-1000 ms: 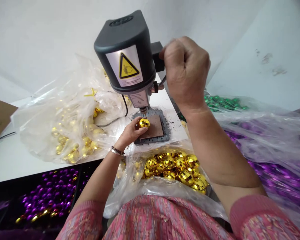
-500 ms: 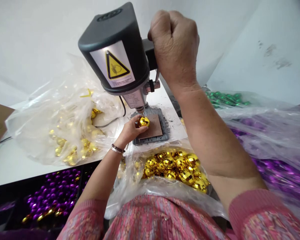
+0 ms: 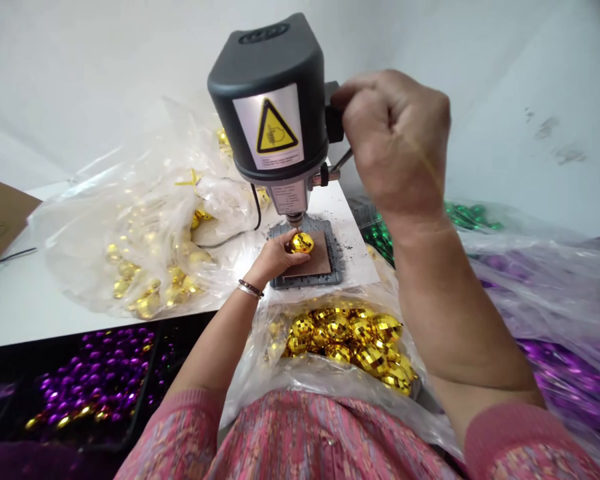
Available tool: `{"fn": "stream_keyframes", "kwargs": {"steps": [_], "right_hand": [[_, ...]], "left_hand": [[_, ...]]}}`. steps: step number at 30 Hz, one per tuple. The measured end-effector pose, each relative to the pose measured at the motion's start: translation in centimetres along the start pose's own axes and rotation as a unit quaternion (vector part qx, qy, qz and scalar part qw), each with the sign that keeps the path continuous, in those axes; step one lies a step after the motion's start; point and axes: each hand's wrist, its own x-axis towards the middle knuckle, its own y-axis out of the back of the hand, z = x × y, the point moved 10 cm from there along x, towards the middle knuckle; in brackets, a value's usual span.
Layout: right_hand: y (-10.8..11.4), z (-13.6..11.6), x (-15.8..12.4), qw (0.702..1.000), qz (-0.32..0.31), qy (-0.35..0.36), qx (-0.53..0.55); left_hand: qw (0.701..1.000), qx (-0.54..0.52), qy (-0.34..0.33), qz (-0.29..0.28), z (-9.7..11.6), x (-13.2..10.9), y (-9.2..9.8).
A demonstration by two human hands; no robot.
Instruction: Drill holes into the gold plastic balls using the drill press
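My left hand (image 3: pixel 274 256) grips a shiny gold mirror-ball ornament (image 3: pixel 303 243) between thumb and fingers, over a brown board (image 3: pixel 316 261) on the grey base (image 3: pixel 336 267) of a small drill press (image 3: pixel 277 93). The drill's chuck (image 3: pixel 295 219) sits right above the ball; whether the bit touches it I cannot tell. To the right of the motor housing, my right hand (image 3: pixel 395 140) is closed around the drill press's feed lever (image 3: pixel 344 160), whose outer end is hidden in the fist.
In front, a clear plastic bag (image 3: pixel 260 373) holds several gold balls (image 3: pixel 370 357). Another bag (image 3: pixel 90 240) with gold balls lies left. Purple beads (image 3: pixel 100 373) fill a black bin below. Green balls (image 3: pixel 473 215) and purple pieces (image 3: pixel 570 373) are bagged right. Dark shavings surround the base.
My right hand has come down with the lever and shows lower and further right. The whole view has shifted, so the drill press appears further right. My left hand keeps holding the ball under the chuck.
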Motion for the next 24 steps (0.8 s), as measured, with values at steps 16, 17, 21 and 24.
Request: {"fn": "stream_keyframes", "kwargs": {"steps": [16,17,21,24], "right_hand": [[0.4,-0.3,-7.4,0.983,0.053,0.110,-0.135],[0.4,-0.3,-7.6,0.981,0.059,0.120,-0.138],[0.4,-0.4,-8.2,0.977,0.075,0.137,-0.147],[0.3,-0.2,-8.4,0.977,0.077,0.137,-0.143]], "left_hand": [[1.000,-0.005,-0.011,0.012,-0.4,-0.1,-0.1],[1.000,-0.001,-0.007,0.014,-0.4,-0.2,-0.1],[1.000,0.003,-0.007,0.015,-0.3,-0.3,-0.2],[1.000,-0.001,-0.014,0.017,-0.3,-0.3,-0.2]]}}
